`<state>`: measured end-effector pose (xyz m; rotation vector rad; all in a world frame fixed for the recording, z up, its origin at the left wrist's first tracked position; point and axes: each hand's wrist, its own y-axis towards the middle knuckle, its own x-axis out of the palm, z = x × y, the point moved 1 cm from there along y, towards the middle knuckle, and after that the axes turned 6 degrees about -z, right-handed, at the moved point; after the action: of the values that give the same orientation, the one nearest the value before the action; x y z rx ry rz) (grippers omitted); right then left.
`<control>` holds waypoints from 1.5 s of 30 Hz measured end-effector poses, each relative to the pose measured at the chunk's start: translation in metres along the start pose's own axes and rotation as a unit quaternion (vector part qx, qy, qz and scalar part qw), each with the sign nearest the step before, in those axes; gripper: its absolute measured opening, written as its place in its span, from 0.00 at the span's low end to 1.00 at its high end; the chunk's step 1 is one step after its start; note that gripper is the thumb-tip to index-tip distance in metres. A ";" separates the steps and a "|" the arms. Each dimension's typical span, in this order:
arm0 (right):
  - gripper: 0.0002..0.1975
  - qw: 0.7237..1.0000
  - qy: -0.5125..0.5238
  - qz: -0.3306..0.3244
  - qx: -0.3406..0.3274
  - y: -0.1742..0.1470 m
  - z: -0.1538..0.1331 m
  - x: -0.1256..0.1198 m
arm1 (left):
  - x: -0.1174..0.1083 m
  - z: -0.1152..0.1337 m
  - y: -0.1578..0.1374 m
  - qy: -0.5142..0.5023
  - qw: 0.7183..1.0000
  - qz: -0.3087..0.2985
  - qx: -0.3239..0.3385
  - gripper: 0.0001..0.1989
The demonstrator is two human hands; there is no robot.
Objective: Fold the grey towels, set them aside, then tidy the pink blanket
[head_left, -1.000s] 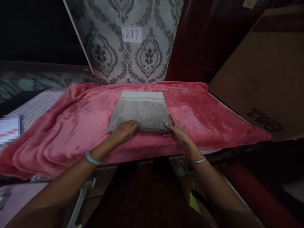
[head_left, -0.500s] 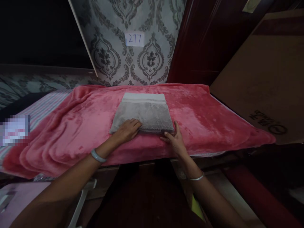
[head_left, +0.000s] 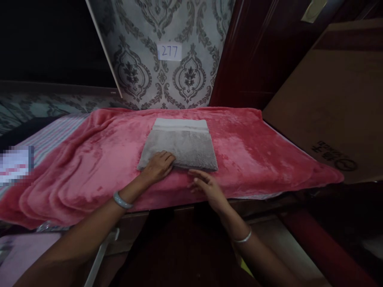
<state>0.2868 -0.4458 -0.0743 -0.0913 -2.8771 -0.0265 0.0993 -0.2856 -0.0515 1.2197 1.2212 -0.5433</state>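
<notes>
A folded grey towel (head_left: 182, 145) with a paler band along its far end lies on a pink plush blanket (head_left: 251, 151). My left hand (head_left: 158, 165) is at the towel's near left edge, its bent fingers over the top and closed on the fabric; the thumb is hidden. Just short of the near edge, right of the middle, my right hand (head_left: 208, 189) hovers over the blanket. Its fingers are apart and hold nothing. Each wrist wears a bangle.
A large cardboard box (head_left: 344, 95) leans at the right, beside a dark red door (head_left: 257, 52). At the upper left is a dark screen (head_left: 54, 44). A paper marked 277 (head_left: 169, 52) sticks to the patterned wall. Striped cloth (head_left: 60, 131) shows left of the blanket.
My right hand has let go of the towel's near right corner and shifted left and towards me. My left hand has barely moved on the towel.
</notes>
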 end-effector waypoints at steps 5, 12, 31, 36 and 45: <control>0.31 0.978 0.202 0.046 -0.009 0.012 -0.007 0.012 | -0.004 0.006 -0.008 0.003 0.999 0.035 -0.013 0.10; 0.29 0.990 0.135 0.028 -0.027 0.029 -0.019 0.008 | -0.002 0.038 -0.051 0.059 0.992 0.083 0.068 0.09; 0.19 0.995 -0.075 -0.049 0.034 0.027 -0.045 -0.026 | -0.013 0.049 -0.012 0.076 0.975 -0.149 -0.149 0.16; 0.16 0.979 -0.194 0.010 -0.068 0.099 -0.070 -0.055 | -0.019 0.052 -0.014 0.100 0.978 -0.122 -0.136 0.19; 0.25 0.813 -0.579 0.024 -0.056 0.249 -0.077 -0.057 | 0.017 0.042 -0.031 0.029 0.978 -0.127 -0.162 0.22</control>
<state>0.3774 -0.2026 -0.0118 -0.2893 -4.1013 -0.1919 0.0955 -0.3286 -0.0849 0.8135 1.4619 -0.4732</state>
